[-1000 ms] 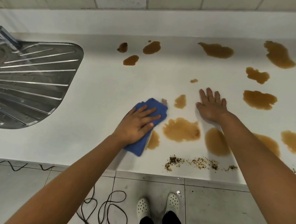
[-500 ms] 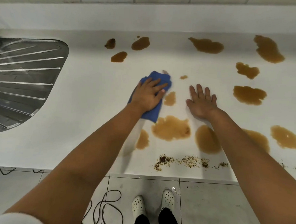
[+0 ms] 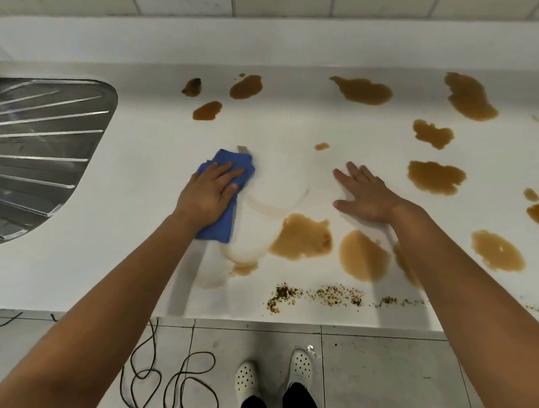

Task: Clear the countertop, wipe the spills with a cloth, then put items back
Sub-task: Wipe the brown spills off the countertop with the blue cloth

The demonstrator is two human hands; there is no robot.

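Observation:
My left hand [image 3: 210,192] presses flat on a folded blue cloth [image 3: 221,226] on the white countertop [image 3: 130,195]. To its right my right hand [image 3: 365,194] rests palm down on the counter, fingers spread, holding nothing. Several brown liquid spills dot the counter; one large spill [image 3: 304,236] lies between my forearms and another [image 3: 363,255] beside my right wrist. Faint wet smears [image 3: 271,200] mark the wiped patch next to the cloth. A line of dark crumbs [image 3: 319,295] runs along the front edge.
A steel sink drainboard [image 3: 37,158] sits at the left. More spills lie at the back [image 3: 362,89] and the right [image 3: 435,177]. The tiled wall rises behind the counter. On the floor below are a black cable [image 3: 169,374] and my white shoes [image 3: 300,369].
My left hand swept the cloth away from me and back across the small spills near the middle, leaving them as faint smears. My right hand stayed planted on the counter.

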